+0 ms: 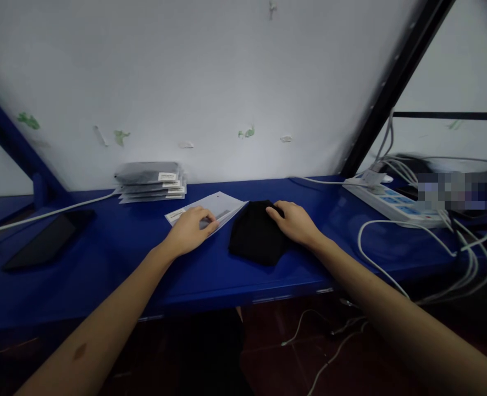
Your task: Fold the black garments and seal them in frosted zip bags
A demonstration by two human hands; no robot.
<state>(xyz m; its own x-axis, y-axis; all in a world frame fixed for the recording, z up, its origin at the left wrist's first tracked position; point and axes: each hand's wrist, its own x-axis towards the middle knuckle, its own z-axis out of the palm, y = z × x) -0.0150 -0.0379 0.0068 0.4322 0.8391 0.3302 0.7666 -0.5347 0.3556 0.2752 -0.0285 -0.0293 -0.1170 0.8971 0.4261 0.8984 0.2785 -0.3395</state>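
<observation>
Left hand narrowly curled over plastic bag, right hand touching black cloth at its one o'clock edge, firm closure of either undetermined; stacked bags at the left hand's ten o'clock, power strip at the right's two.

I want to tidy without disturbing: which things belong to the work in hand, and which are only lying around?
In the work:
- clear bag, at left hand
- black cloth, at right hand
- probably the labelled stack

Apparently lying about:
- dark flat object
- power strip
- white cables
</observation>
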